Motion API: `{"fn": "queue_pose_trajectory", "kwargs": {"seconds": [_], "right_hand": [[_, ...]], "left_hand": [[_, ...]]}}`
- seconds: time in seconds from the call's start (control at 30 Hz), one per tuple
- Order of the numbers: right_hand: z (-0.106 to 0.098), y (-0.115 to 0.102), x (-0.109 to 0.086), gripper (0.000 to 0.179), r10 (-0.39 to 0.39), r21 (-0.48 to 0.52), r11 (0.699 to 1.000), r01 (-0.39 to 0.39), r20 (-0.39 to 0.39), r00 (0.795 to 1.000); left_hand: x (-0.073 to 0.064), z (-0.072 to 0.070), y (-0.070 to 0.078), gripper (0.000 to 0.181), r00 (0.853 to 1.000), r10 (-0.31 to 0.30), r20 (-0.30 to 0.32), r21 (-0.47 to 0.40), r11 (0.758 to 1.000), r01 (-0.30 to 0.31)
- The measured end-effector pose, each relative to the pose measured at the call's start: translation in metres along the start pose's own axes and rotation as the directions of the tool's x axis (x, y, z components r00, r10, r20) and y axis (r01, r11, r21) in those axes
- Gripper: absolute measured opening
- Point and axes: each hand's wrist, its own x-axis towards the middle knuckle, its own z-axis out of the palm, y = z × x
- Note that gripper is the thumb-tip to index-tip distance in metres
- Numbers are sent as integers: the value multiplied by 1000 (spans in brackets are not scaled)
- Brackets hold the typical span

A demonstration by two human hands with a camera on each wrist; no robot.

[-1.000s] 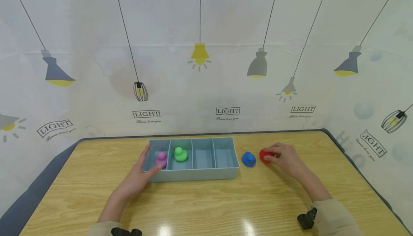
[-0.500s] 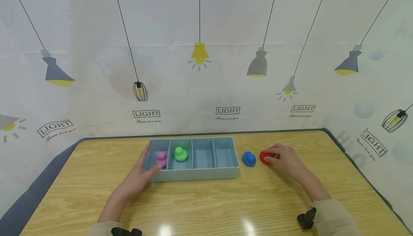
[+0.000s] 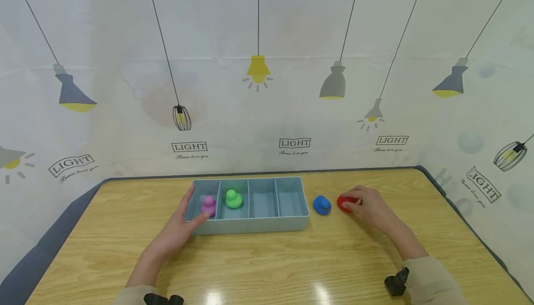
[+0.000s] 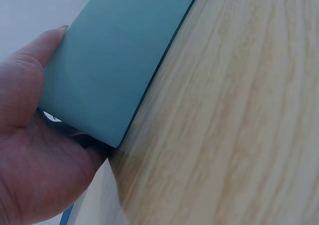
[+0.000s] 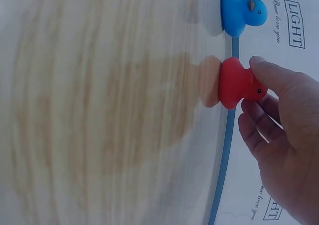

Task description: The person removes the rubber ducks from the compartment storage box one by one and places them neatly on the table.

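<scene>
A pale blue-grey divided tray (image 3: 250, 225) lies on the table, a purple rubber duck (image 3: 209, 204) in its leftmost compartment and a green rubber duck (image 3: 233, 200) in the one beside it. My left hand (image 3: 176, 233) grips the tray's left end, thumb over the front rim; in the left wrist view the tray's side wall (image 4: 114, 60) sits between thumb and fingers. Right of the tray, my right hand (image 3: 370, 206) pinches a red rubber duck (image 5: 232, 83) by its head. The duck's base touches the tabletop. Between tray and red duck sits a blue rubber duck (image 3: 321, 206).
The wooden table (image 3: 250, 268) ends at a dark edge in front of a wall cover (image 3: 233, 110) printed with lamps. Two compartments on the tray's right hold nothing. Black wrist cameras (image 3: 396, 282) are worn at both sleeves.
The red duck has shifted slightly to the right, away from the blue duck, with my right hand on it. My left hand and the tray stay where they were.
</scene>
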Motion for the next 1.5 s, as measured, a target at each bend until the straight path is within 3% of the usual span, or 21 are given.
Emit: {"fn": "queue_pose_trajectory", "kwargs": {"seconds": [0.17,0.37,0.53,0.67,0.93,1.27,1.37,1.5], "right_hand": [[-1,0,1,28,-14,18,1000,14,-8,1000],[-11,-11,11,34,-58,53,997,62,-73,996],[-22,-43,24,34,-78,46,996,81,-71,994],[-23,-71,35,32,-145,63,987,150,-68,987],[-8,-118,57,33,-351,149,922,358,-72,934],[27,-169,83,37,-551,178,815,552,-55,832],[41,-180,89,37,-574,179,802,570,-36,818],[60,-192,97,36,-562,191,813,549,14,827]], "left_hand": [[-1,-1,0,92,1000,-13,5,-2,1000,13],[-2,-1,-1,93,1000,-21,8,-16,1000,21],[-2,-2,-2,93,1000,-21,5,-22,1000,21],[-2,-3,-2,93,1000,-21,2,-23,1000,21],[-1,-3,-2,92,1000,-23,-2,-12,1000,23],[0,-1,1,93,1000,-8,-6,-12,1000,8],[-1,-1,2,94,1000,-4,-5,-13,1000,4],[0,-2,2,93,1000,-6,-4,-18,1000,6]]}}
